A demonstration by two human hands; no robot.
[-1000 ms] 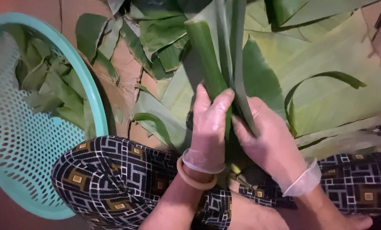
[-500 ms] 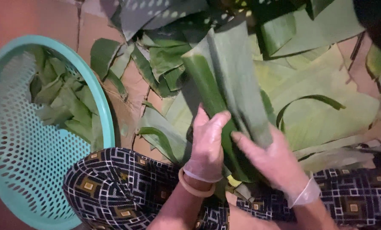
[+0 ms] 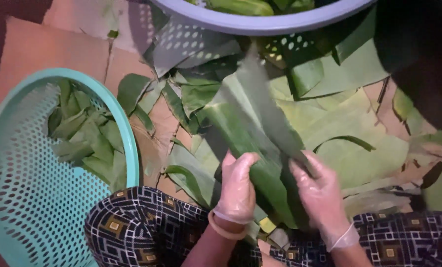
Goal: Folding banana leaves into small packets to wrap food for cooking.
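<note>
The left hand (image 3: pixel 238 190) and right hand (image 3: pixel 322 195), both gloved, are clasped around a long folded green leaf (image 3: pixel 253 138), held up over the lap so it is steadied from both sides, with a teal basket (image 3: pixel 129 143) left of them.

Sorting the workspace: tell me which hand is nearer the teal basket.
Left. The left hand grips the folded leaf on the side toward the teal basket; the right hand holds the leaf's far side.
</note>
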